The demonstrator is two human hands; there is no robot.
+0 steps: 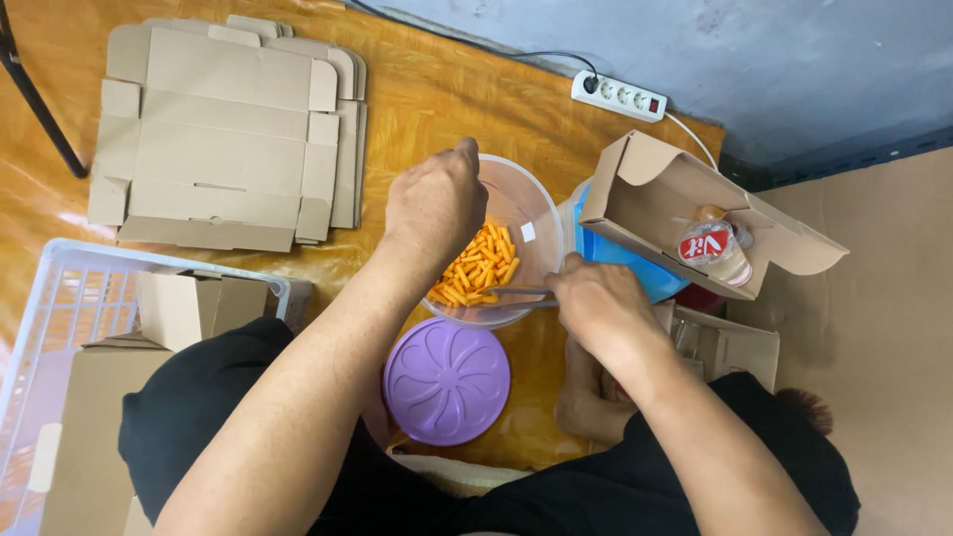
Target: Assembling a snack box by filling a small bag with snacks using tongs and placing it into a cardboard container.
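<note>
Left hand [434,203]: grip closed over rim of clear bowl [526,213], at its 9 o'clock.
Right hand [596,303]: grip narrow, holding thin utensil [516,292] reaching into the bowl.
Bowl: centre frame, orange snack sticks [481,266] inside.
Purple lid [447,380]: 6 o'clock of bowl.
Open carton [685,213]: 3 o'clock.
</note>
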